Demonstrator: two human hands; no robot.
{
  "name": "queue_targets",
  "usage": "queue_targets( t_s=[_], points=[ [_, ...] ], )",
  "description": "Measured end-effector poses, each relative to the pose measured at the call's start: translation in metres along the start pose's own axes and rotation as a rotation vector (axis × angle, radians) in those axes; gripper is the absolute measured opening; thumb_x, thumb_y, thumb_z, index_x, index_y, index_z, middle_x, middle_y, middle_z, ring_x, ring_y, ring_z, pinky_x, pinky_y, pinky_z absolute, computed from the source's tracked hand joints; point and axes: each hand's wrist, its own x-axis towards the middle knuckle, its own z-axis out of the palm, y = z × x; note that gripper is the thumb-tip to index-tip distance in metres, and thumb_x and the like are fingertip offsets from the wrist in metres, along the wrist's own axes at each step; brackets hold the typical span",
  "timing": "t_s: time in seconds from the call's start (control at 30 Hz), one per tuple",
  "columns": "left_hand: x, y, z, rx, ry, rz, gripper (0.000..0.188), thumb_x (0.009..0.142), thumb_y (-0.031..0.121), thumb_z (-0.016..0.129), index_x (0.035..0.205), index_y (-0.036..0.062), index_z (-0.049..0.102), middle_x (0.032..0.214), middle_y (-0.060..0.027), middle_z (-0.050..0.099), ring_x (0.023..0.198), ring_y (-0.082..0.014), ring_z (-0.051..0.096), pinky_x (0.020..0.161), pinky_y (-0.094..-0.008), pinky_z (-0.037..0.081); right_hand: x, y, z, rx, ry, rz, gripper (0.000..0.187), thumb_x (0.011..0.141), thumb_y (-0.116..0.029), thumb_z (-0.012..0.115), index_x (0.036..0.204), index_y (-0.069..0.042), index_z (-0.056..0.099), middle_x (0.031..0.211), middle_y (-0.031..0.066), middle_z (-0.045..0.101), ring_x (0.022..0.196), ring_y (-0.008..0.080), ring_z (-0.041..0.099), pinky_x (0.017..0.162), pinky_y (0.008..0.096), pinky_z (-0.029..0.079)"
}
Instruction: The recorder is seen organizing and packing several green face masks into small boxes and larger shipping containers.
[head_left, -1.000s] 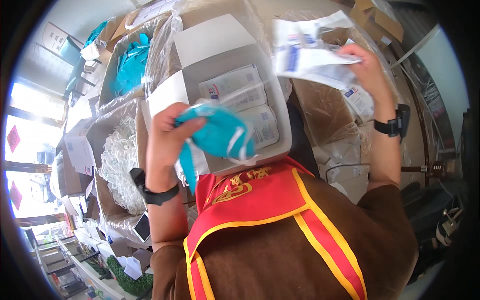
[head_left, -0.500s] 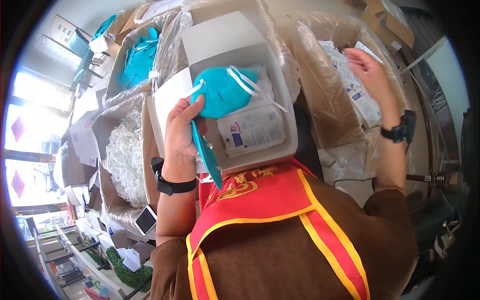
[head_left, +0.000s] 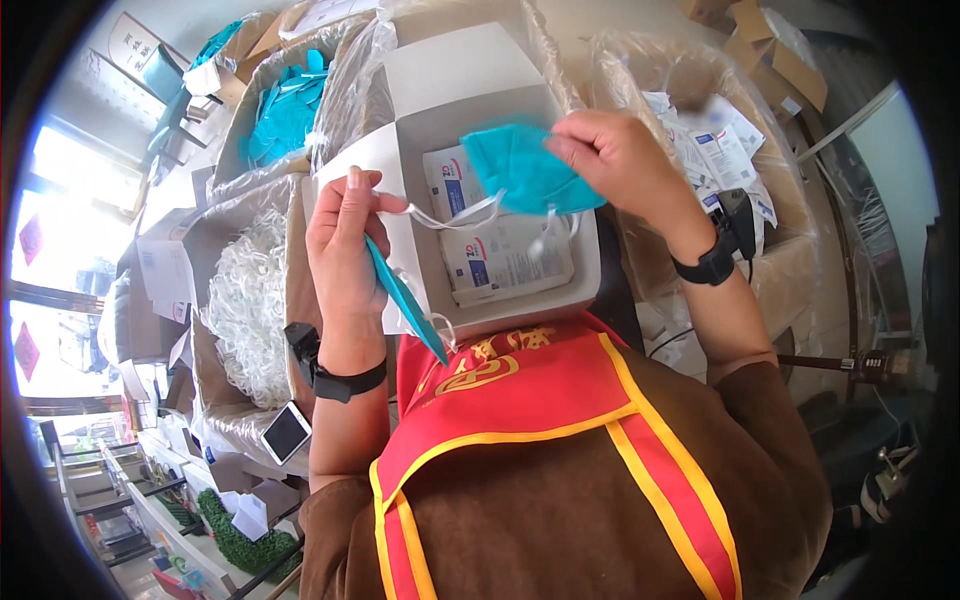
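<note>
Over an open white carton point(head_left: 455, 75) I have a teal folded face mask point(head_left: 530, 172) held up, its top edge pinched in my right hand point(head_left: 622, 170). A white ear loop point(head_left: 455, 222) of that mask stretches across to my left hand point(head_left: 345, 240), whose thumb and forefinger close on it. A second teal mask point(head_left: 402, 292) is tucked in the same left hand, slanting down toward my apron with its loops dangling. Inside the carton lie several flat white printed packets point(head_left: 510, 258), partly covered by the raised mask.
A plastic-lined box at the right holds white packets point(head_left: 722, 155). At the left, teal masks point(head_left: 288, 115) fill one lined box and a heap of white elastic loops point(head_left: 250, 300) another. A white phone or tablet point(head_left: 287, 433) rests by the loops' box.
My right hand has moved left from the packet box and gripped the upper mask. My left fingers have shifted from that mask's body to its ear loop, while still keeping the second mask.
</note>
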Motion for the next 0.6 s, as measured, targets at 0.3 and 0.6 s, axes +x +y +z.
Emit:
queue_targets(
  t_s=[0.3, 0.6],
  points=[
    [0.000, -0.003, 0.024, -0.130, 0.141, 0.059, 0.044, 0.097, 0.042, 0.051, 0.082, 0.0025, 0.065, 0.077, -0.0023, 0.059, 0.065, -0.0051, 0.046, 0.058, -0.0201, 0.035, -0.012, -0.064, 0.043, -0.012, -0.080, -0.256, 0.010, 0.085, -0.009, 0.065, 0.091, -0.004, 0.060, 0.067, 0.0136, 0.058, 0.056, 0.0296, 0.059, 0.053, 0.0319, 0.046],
    [-0.009, 0.041, -0.047, -0.368, 0.491, 0.128, 0.037, 0.094, 0.042, 0.057, 0.073, 0.0122, 0.048, 0.064, -0.0017, 0.046, 0.061, -0.0126, 0.045, 0.063, -0.0284, 0.043, 0.026, -0.033, 0.041, 0.022, -0.237, -0.218, 0.022, 0.087, -0.026, 0.066, 0.084, -0.005, 0.062, 0.072, 0.0130, 0.060, 0.065, 0.0302, 0.059, 0.059, 0.0342, 0.046]
  ],
)
